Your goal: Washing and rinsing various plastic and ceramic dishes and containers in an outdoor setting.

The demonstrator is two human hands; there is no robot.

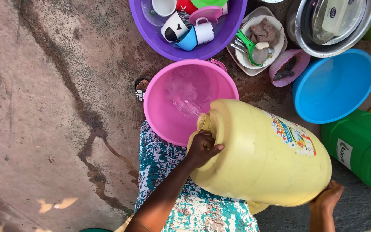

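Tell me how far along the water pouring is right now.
Done so far: the round pink plastic basin already holds shallow water. In hand: the left hand has a grip near the neck of the big yellow plastic jerrycan, the right hand supports its base, and water streams from the spout. Left: the basin is far from full, and the round blue plastic basin looks dry.

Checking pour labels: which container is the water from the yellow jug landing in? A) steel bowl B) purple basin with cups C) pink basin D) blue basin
C: the yellow jug is tipped with its mouth over the pink basin, where water is splashing; the left hand grips near the neck and the right hand supports the base.
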